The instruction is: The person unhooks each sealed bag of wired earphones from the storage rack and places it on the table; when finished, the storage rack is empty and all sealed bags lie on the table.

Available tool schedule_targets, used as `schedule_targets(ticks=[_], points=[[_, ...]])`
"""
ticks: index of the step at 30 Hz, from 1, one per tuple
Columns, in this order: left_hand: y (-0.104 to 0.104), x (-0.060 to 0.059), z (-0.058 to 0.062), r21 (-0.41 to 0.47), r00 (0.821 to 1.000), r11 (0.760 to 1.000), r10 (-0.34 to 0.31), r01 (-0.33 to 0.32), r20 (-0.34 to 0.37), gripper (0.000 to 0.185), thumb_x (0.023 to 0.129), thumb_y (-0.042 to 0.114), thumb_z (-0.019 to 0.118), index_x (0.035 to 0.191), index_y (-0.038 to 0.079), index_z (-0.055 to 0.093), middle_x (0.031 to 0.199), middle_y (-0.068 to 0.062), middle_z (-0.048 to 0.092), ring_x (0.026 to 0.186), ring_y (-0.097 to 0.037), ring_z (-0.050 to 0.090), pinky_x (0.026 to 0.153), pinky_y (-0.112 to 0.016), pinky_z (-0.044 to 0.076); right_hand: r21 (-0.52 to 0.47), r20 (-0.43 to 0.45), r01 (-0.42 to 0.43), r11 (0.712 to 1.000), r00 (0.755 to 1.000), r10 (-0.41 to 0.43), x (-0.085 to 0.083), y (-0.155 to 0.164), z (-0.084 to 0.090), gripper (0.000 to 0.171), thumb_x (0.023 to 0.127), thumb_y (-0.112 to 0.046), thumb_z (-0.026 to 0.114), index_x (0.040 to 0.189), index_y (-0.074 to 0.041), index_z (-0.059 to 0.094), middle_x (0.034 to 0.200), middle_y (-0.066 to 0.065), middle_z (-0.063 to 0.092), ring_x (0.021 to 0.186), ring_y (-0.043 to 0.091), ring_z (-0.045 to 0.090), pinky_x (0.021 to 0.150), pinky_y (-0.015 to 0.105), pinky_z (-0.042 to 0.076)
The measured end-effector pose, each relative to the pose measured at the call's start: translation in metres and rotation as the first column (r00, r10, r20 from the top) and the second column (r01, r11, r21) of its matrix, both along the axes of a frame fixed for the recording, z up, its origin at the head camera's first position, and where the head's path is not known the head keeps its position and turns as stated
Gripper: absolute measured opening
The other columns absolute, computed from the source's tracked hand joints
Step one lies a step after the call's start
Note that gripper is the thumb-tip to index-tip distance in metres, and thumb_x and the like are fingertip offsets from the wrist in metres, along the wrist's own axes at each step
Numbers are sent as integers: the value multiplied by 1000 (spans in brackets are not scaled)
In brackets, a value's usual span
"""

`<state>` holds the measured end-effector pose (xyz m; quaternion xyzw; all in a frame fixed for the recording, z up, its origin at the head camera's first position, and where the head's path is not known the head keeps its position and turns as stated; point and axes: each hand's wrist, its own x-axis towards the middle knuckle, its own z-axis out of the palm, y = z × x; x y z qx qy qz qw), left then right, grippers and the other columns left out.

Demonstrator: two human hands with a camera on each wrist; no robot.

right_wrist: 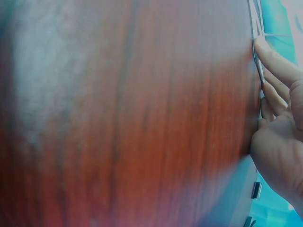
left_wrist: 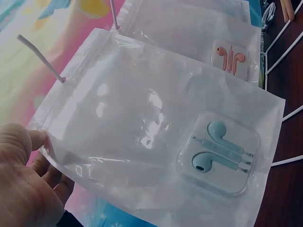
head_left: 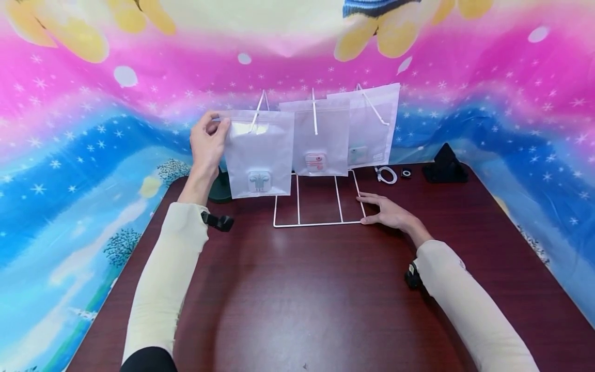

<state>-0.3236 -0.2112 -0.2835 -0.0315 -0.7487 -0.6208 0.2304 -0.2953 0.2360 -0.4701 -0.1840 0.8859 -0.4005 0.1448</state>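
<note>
My left hand point(head_left: 208, 142) pinches the upper left corner of a translucent zip bag point(head_left: 260, 150). This bag hangs from the left prong of a white wire rack point(head_left: 321, 223), and a clear case with pale-blue earphones point(left_wrist: 220, 153) lies inside it. On the middle prong hangs a second bag point(head_left: 323, 129) with pink earphones point(head_left: 316, 162). A third bag point(head_left: 372, 113), partly covered by the second, hangs on the right prong with a greenish case point(head_left: 358, 154). My right hand point(head_left: 388, 213) rests at the rack base's front right corner, its fingers extended along the wire.
Behind the right hand, a coiled white cable point(head_left: 387, 175), a small dark square device point(head_left: 406, 173) and a black stand point(head_left: 445, 165) sit at the table's back. A dark green round object point(head_left: 220, 190) stands partly hidden behind the left bag. A patterned cloth point(head_left: 69, 181) surrounds the table.
</note>
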Motion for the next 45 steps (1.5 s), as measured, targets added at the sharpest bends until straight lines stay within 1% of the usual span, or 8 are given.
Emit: schedule_targets(ticks=[7, 14, 21, 30, 34, 39, 42, 45], points=[[-1, 13, 2, 25, 999, 999, -30, 31, -35, 17, 100, 25, 71, 115, 18, 76, 90, 4, 72, 84, -15, 56, 74, -29, 41, -2, -16, 5, 1000, 1000, -5, 1, 3, 1, 76, 93, -21, 79, 158, -4, 42, 171, 14, 24, 157, 40, 14, 123, 62, 19], [-4, 31, 4, 96, 998, 995, -34, 38, -46, 20, 97, 19, 76, 116, 14, 77, 90, 7, 72, 86, -9, 61, 76, -25, 46, 6, -28, 24, 1000, 999, -23, 0, 5, 0, 76, 93, -20, 79, 158, -5, 42, 171, 12, 25, 158, 38, 15, 124, 60, 20], [-8, 54, 8, 161, 994, 986, -32, 48, -101, 22, 92, 13, 81, 113, 9, 79, 86, 6, 75, 78, -8, 63, 68, -20, 49, -1, -33, 15, 1000, 999, -15, 0, 5, 2, 75, 94, -22, 79, 158, -4, 43, 171, 14, 25, 157, 39, 15, 123, 61, 19], [-2, 83, 22, 205, 973, 969, -94, 138, -211, 18, 89, 5, 82, 107, 5, 80, 88, 2, 78, 76, -13, 71, 67, -22, 58, 3, -41, 39, 999, 998, -38, 2, 10, 4, 74, 94, -19, 78, 158, -4, 42, 171, 13, 25, 158, 38, 15, 123, 61, 20], [-3, 98, 24, 212, 973, 966, -105, 149, -204, 16, 90, 3, 80, 105, 5, 80, 86, 1, 78, 73, -13, 71, 65, -22, 58, 1, -37, 25, 1000, 999, -25, 2, 7, -1, 75, 95, -21, 78, 158, -4, 42, 171, 14, 25, 158, 40, 15, 123, 61, 21], [-7, 114, 9, 209, 984, 967, -120, 145, -131, 15, 91, 1, 78, 106, 3, 80, 85, 0, 78, 74, -13, 71, 66, -22, 58, -5, -28, 20, 1000, 999, -20, 2, 1, -6, 75, 94, -21, 78, 158, -5, 43, 171, 13, 25, 158, 39, 15, 124, 61, 20], [-9, 118, -13, 220, 991, 966, -126, 134, -47, 15, 92, 2, 78, 107, 5, 80, 87, 0, 77, 76, -13, 71, 68, -22, 59, -3, -29, 22, 1000, 999, -22, 2, -1, -5, 74, 94, -20, 78, 158, -5, 43, 171, 13, 26, 158, 39, 15, 124, 61, 20], [-11, 115, -40, 257, 990, 960, -127, 109, 56, 15, 93, 5, 78, 107, 7, 80, 88, 0, 77, 78, -12, 71, 70, -22, 60, -1, -29, 25, 1000, 999, -25, 3, -1, -3, 73, 94, -19, 78, 157, -5, 43, 170, 13, 26, 158, 38, 15, 124, 61, 20]])
